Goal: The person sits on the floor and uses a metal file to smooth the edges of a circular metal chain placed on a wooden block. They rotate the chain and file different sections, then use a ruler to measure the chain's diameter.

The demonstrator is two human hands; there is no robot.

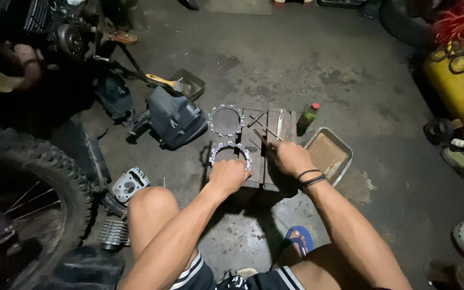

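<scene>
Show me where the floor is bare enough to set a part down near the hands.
Bare concrete lies beyond the wooden block and right of the rectangular metal tray, toward the yellow tank. A smaller patch lies between the knees, below the block. Left is crowded: black plastic housing, grey engine cylinder, knobby tyre. The left hand holds a toothed metal ring; the right hand holds a thin tool.
</scene>
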